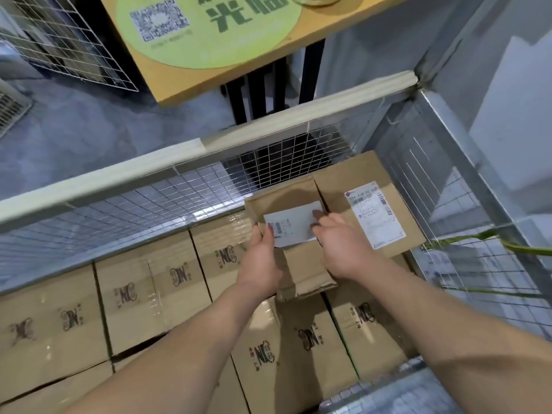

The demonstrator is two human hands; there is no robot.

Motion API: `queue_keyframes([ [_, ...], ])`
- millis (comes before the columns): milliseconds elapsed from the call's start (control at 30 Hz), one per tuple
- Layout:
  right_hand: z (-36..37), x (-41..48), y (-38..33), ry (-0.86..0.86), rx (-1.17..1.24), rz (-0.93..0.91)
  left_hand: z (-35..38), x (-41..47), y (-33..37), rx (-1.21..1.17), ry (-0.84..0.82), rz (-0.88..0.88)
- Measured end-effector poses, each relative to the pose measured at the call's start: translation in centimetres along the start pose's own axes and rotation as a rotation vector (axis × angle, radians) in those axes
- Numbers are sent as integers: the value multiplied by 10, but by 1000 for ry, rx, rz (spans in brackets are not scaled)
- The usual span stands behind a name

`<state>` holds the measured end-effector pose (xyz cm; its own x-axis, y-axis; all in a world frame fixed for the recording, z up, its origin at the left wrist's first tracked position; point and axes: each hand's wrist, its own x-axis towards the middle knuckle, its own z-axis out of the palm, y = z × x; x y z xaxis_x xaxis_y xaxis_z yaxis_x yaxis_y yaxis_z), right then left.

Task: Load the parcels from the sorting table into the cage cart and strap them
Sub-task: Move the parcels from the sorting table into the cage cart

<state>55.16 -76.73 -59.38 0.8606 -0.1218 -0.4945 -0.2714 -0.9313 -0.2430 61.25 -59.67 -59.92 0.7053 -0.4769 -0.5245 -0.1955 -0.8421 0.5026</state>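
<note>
Mesh cage cart (149, 204) on grey floor (74, 135), printed cartons (149, 288) lining its base, small labelled parcel (298, 258) at centre above them, gripped by left hand (263, 258) and right hand (343, 246), larger carton (373, 204) just beside at 2 o'clock, wooden desk (239, 70) at 12 o'clock.

Left hand (263, 255), right hand (343, 245) gripping parcel (300, 261), inside cage cart (119, 210)

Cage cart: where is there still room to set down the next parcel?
Free: the printed box tops left of the held parcel, along the far mesh wall. Crowded: the far right corner, where the labelled parcel lies.
</note>
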Motion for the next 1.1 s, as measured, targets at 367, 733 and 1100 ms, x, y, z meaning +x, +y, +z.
queue_keyframes([
  [367,-69,-104,-29,125,129,100,-67,-75,39,341,122,182],
  [733,-153,-334,-119,783,156,389,-182,-241,126,519,262,774],
  [1100,-210,-612,-171,1209,-83,792,-191,-438,287,274,374,1499],
])
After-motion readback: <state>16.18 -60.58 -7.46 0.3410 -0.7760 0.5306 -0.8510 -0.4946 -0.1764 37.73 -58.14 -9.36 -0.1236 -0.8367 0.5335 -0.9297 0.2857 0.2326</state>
